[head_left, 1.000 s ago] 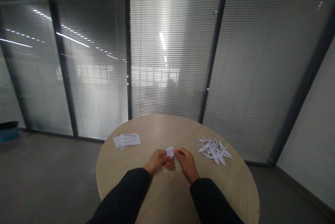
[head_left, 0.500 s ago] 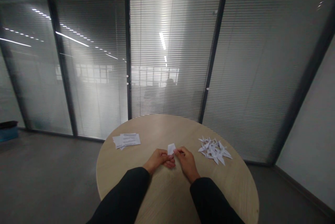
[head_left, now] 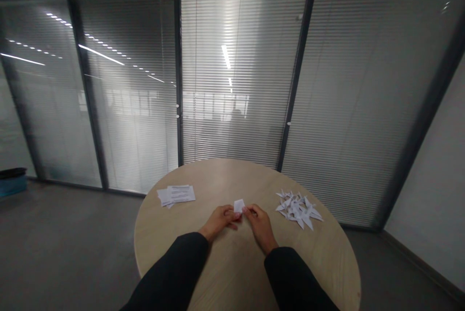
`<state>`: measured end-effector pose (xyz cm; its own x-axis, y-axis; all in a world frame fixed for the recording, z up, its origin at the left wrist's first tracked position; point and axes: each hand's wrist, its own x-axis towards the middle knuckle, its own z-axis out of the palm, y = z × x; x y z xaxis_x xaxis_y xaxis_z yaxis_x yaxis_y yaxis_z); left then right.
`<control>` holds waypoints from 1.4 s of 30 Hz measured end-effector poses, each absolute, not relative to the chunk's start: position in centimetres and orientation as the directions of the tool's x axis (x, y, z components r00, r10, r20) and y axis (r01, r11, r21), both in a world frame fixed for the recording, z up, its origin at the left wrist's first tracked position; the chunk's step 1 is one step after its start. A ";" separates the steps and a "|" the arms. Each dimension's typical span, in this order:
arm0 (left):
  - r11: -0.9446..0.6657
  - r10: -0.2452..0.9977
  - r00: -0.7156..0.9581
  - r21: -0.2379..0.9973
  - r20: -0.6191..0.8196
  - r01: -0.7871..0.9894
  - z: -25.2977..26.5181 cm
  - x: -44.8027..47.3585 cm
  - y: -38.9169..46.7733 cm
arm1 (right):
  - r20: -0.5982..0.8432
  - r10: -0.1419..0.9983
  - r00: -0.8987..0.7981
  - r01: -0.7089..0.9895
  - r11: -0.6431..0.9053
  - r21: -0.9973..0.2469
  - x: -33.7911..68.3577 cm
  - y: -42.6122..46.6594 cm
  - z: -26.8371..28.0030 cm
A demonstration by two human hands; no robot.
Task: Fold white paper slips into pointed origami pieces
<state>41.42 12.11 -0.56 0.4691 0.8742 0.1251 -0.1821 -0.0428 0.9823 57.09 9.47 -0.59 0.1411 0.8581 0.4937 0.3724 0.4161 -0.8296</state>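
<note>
A small folded piece of white paper (head_left: 239,205) is held up between my two hands, over the middle of the table. My left hand (head_left: 221,219) pinches its lower left part between thumb and fingers. On the other side, my right hand (head_left: 260,223) grips the lower right edge with thumb and forefinger. The exact folds are too small to make out. To the right of my right hand lies a heap of folded white paper cranes (head_left: 298,209). Left of my left hand rests a loose stack of printed paper sheets (head_left: 177,194).
The round wooden table (head_left: 232,175) has its far edge close to a glass partition (head_left: 236,59) with blinds. A blue bin (head_left: 13,184) stands on the grey floor at the far left. A white wall (head_left: 432,194) rises at the right.
The folded paper has tipped slightly and looks a little shorter. The fingers of my left hand have shifted beneath it, while my right hand keeps nearly the same place.
</note>
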 end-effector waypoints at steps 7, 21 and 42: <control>-0.142 0.952 0.240 0.970 0.189 -0.200 -0.2 41.3 12.7 | 0.459 0.887 0.048 0.405 0.402 -0.821 56.8 9.1 -0.4; -0.214 0.959 0.174 0.973 0.225 -0.082 -0.8 41.3 13.3 | 0.450 0.893 0.013 0.407 0.406 -0.818 56.8 9.3 -0.8; -0.155 0.976 0.132 0.980 0.171 -0.127 -1.0 40.8 13.3 | 0.636 0.740 -0.221 0.490 0.648 -0.584 56.1 9.0 -1.2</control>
<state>40.80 13.30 -1.03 0.1316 0.9764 0.1710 -0.1266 -0.1546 0.9798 56.13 9.01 -1.24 -0.2207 0.7398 0.6356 0.4899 0.6476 -0.5836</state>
